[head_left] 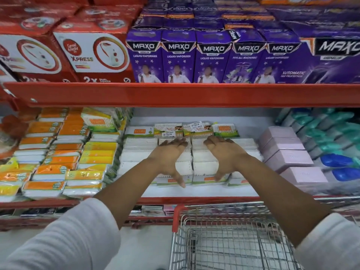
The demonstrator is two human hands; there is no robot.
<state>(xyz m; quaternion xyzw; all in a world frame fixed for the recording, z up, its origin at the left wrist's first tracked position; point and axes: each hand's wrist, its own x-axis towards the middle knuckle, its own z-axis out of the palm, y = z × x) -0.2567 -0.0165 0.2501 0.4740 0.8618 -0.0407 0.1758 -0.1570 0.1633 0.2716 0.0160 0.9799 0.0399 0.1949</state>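
My left hand [169,155] is spread wide. Its fingertips [176,142] touch the rear of a row of cotton bud packs [203,166], and its thumb reaches the front pack. My right hand [224,152] is spread equally wide over the next row, fingertips [211,140] at the back and thumb at the front. Neither hand has a pack lifted. The packs lie in flat rows on the white shelf [194,192], mid-bay. Upright bud packs [196,129] stand just behind them. Orange and yellow packs [58,152] are stacked to the left and lilac boxes [288,158] to the right. Purple MAXO vaporiser boxes [179,55] fill the shelf above. A wire trolley [224,209] stands below.
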